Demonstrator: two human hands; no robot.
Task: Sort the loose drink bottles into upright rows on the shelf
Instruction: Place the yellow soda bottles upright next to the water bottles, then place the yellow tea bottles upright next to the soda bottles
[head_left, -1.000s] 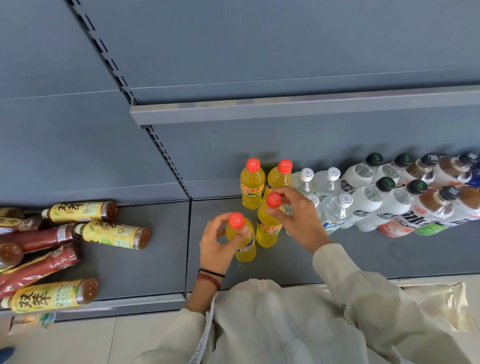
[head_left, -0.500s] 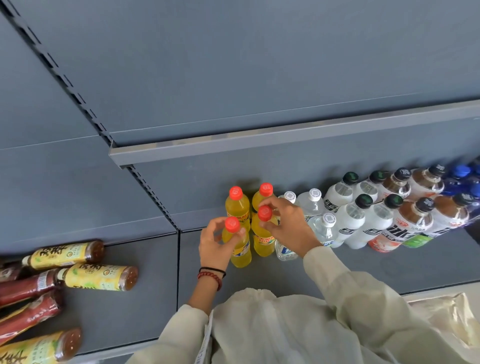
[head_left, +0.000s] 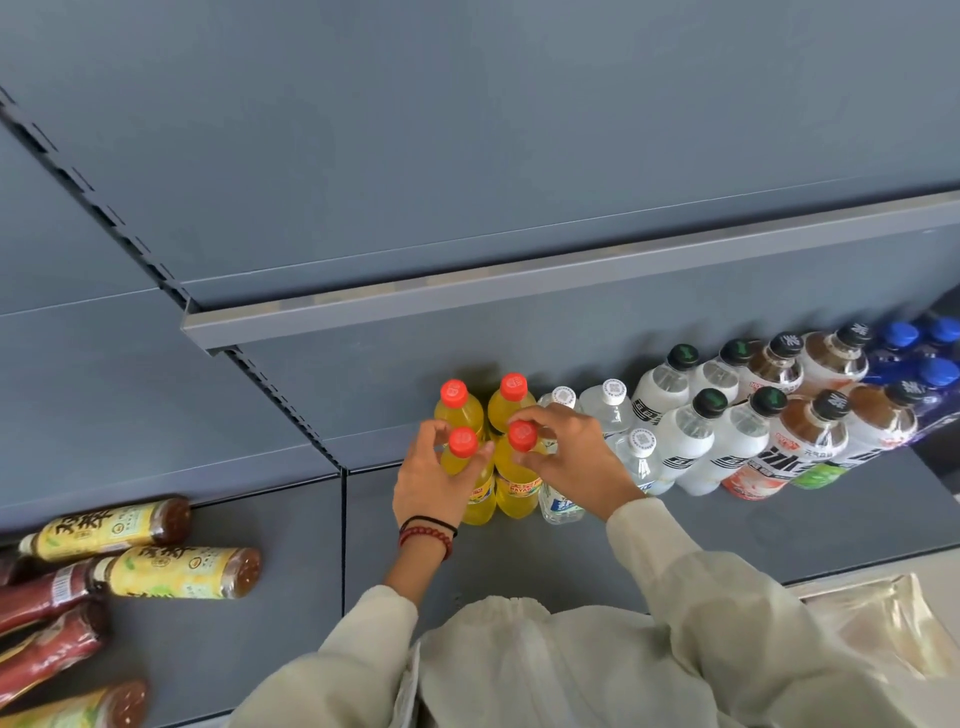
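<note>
Loose cream long sleeves (head_left: 675, 566) — thin black band (head_left: 431, 519) and red beaded bracelet (head_left: 423, 535) on the left wrist.

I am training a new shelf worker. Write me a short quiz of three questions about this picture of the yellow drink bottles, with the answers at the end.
1. True or false: the four yellow plastic drink bottles with red caps stand upright on the grey metal shelf.
2. The left hand grips the front left yellow bottle. What does the right hand grip? A) the front right yellow bottle B) a blue-capped bottle C) nothing
3. Fill in: the brown tea bottles with yellow labels at the left lie on their ____.

Key: 1 true; 2 A; 3 sides.
</note>
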